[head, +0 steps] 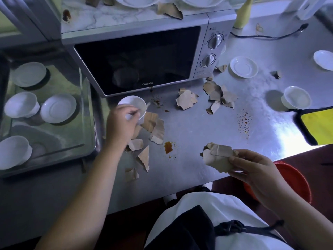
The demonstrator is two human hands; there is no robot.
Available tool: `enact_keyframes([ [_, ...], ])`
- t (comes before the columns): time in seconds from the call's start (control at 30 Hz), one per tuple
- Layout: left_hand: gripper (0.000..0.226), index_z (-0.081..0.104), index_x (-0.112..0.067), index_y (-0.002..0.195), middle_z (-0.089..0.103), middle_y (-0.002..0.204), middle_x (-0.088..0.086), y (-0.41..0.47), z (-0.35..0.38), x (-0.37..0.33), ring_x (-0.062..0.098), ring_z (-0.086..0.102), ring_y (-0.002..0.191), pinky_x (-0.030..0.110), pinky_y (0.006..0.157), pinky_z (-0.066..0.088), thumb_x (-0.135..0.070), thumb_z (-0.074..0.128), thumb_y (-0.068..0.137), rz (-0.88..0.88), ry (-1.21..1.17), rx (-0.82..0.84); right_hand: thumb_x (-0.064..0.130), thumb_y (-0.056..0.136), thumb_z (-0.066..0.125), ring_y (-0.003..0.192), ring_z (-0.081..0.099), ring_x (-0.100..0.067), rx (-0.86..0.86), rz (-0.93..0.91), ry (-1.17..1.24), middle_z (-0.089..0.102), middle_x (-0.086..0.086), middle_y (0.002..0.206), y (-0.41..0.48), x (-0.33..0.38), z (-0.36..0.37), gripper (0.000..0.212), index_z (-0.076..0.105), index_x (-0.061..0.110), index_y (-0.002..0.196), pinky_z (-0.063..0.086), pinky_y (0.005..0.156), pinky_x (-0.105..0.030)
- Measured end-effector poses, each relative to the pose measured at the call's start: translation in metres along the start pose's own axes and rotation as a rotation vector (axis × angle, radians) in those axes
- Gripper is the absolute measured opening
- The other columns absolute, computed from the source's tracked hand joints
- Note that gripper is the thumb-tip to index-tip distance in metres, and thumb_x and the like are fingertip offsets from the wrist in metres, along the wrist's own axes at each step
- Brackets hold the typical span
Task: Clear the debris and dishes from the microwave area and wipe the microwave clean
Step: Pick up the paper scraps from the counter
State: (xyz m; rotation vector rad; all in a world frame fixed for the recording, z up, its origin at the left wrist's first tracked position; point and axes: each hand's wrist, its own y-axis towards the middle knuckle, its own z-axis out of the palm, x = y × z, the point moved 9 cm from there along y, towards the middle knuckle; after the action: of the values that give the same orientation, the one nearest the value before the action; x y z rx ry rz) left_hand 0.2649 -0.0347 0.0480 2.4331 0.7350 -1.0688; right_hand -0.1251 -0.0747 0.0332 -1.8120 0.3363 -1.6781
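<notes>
Head view, left fingers (132,112) gripping cup (135,102), right fingers (240,160) clutching paper wad (218,156), scraps (144,157) between

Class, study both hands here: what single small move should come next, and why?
Probably lift the white cup the left hand holds over to the tray on its left: cups and saucers already stand there, and the right hand is full of paper scraps.

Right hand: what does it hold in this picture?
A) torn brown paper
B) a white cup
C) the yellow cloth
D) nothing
A: the right hand grips a wad of torn brown paper. The white cup is at the left hand, and the yellow cloth lies apart on the counter.
</notes>
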Motion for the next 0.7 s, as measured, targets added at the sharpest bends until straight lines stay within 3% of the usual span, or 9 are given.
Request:
enact_keyframes([
  [0.07, 0.011, 0.078, -0.013, 0.097, 0.068, 0.099, -0.008, -0.040, 0.008, -0.051, 0.014, 0.063, 0.098, 0.016, 0.089, 0.046, -0.011, 0.074, 0.086, 0.128, -0.062, 0.051, -0.002, 0.090, 0.063, 0.085, 0.068, -0.030, 0.016, 0.027, -0.027, 0.072, -0.021, 0.095, 0.003, -0.002, 0.008, 0.013, 0.071, 0.001, 0.099, 0.056, 0.080, -0.038],
  [0.27, 0.017, 0.080, -0.012, 0.098, 0.074, 0.099, -0.001, -0.136, 0.033, -0.155, 0.024, 0.065, 0.097, 0.036, 0.088, 0.050, -0.008, 0.069, 0.085, 0.601, 0.031, 0.218, -0.006, 0.094, 0.054, 0.084, 0.070, -0.028, 0.169, 0.027, -0.065, 0.073, -0.018, 0.091, 0.007, 0.005, 0.048, 0.024, 0.073, 0.007, 0.098, 0.057, 0.076, -0.035],
  [0.4, 0.023, 0.080, -0.010, 0.095, 0.075, 0.103, -0.002, -0.147, 0.025, -0.144, 0.026, 0.067, 0.101, 0.039, 0.088, 0.052, 0.004, 0.077, 0.077, 0.663, 0.095, 0.212, -0.005, 0.093, 0.050, 0.079, 0.072, -0.030, 0.317, 0.053, 0.010, 0.073, -0.018, 0.087, 0.006, 0.006, 0.068, 0.034, 0.077, 0.013, 0.084, 0.059, 0.070, -0.035],
  [0.47, 0.025, 0.080, -0.011, 0.095, 0.075, 0.107, -0.003, -0.148, 0.021, -0.137, 0.027, 0.066, 0.105, 0.040, 0.089, 0.052, 0.005, 0.077, 0.076, 0.666, 0.126, 0.220, 0.000, 0.086, 0.058, 0.076, 0.069, -0.024, 0.362, 0.087, 0.048, 0.069, -0.012, 0.084, 0.006, 0.004, 0.073, 0.025, 0.077, 0.015, 0.078, 0.058, 0.066, -0.033],
  [0.53, 0.025, 0.080, -0.011, 0.094, 0.075, 0.108, -0.003, -0.149, 0.018, -0.134, 0.028, 0.067, 0.107, 0.043, 0.088, 0.053, 0.005, 0.077, 0.076, 0.663, 0.153, 0.222, 0.004, 0.081, 0.061, 0.077, 0.066, -0.022, 0.411, 0.114, 0.052, 0.066, -0.012, 0.085, 0.006, 0.002, 0.076, 0.015, 0.074, 0.011, 0.082, 0.058, 0.069, -0.036],
  [0.7, 0.023, 0.080, -0.011, 0.094, 0.075, 0.109, -0.001, -0.150, 0.019, -0.136, 0.030, 0.067, 0.105, 0.044, 0.086, 0.053, 0.004, 0.078, 0.076, 0.662, 0.194, 0.205, -0.001, 0.094, 0.053, 0.080, 0.068, -0.029, 0.468, 0.151, -0.018, 0.065, -0.016, 0.086, 0.009, -0.001, 0.082, 0.016, 0.066, 0.007, 0.088, 0.058, 0.071, -0.040],
])
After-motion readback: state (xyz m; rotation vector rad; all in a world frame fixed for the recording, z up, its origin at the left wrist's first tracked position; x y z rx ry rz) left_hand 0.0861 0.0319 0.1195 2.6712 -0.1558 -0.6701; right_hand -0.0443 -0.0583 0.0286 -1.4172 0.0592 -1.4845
